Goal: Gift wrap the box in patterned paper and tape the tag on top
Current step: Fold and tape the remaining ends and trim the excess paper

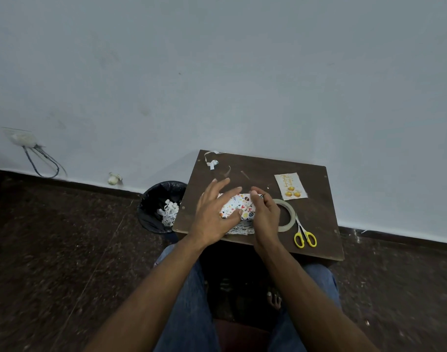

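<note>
On the table (318,219), the box (238,207) sits in thin paper. Left hand (213,217) lies flat on it, fingers spread. Right hand (265,214) pinches its 3 o'clock end. It looks light; hold both ends. Tag (291,186) waits at 2 o'clock.

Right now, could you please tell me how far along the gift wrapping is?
Done: patterned paper already covers the top of the box. In hand: the left hand lies spread on the paper while the right hand works its right end, fingers curled at the edge. Left: the tag lies apart on the table, untaped; the tape and scissors wait beside the box.
</note>
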The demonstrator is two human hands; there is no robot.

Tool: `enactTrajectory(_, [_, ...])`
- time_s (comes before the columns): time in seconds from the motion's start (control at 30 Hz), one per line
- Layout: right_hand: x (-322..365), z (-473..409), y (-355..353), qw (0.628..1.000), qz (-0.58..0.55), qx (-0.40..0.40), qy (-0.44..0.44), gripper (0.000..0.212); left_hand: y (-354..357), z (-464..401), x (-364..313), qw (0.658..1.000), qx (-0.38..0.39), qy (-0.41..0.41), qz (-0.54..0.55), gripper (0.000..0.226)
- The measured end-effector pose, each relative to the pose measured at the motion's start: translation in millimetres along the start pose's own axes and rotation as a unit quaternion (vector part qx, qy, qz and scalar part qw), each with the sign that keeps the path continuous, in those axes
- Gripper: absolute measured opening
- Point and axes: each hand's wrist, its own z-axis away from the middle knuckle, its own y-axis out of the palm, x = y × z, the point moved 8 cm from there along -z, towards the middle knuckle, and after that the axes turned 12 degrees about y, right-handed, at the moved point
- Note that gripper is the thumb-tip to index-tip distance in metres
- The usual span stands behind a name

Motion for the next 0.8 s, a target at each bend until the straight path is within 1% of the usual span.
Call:
enactTrajectory(0.1, [2, -1, -2, 1.0, -0.019, -0.018, 0.009, 0.016, 2, 1, 3, 1.0, -0.002, -0.015, 0.016, 0.06])
enactTrajectory(0.2, [7, -3, -2, 1.0, -0.004, -0.018, 0.001, 0.015, 4, 1, 5, 0.998, 0.0, -0.037, 0.05, 0.062])
enactTrajectory(0.3, [9, -3, -1, 1.0, 0.03, -0.003, 0.0, 0.016, 6, 1, 4, 0.992, 0.001, -0.06, 0.111, 0.071])
enactTrajectory(0.37, [9, -3, -1, 0.999, 0.05, 0.008, -0.002, 0.016, 7, 1, 2, 0.989, 0.003, -0.073, 0.131, 0.079])
enactTrajectory(0.5, [10, -3, 0, 0.997, 0.073, 0.027, -0.004, 0.016, 8, 3, 5, 0.984, -0.001, -0.081, 0.156, 0.086])
enactTrajectory(0.67, [11, -3, 0, 0.994, 0.101, 0.035, -0.005, 0.014, 9, 6, 8, 0.968, 0.001, -0.11, 0.225, 0.088])
enactTrajectory(0.8, [13, -5, 0, 0.993, 0.108, 0.039, -0.016, 0.01, 9, 7, 9, 0.961, 0.011, -0.12, 0.25, 0.086])
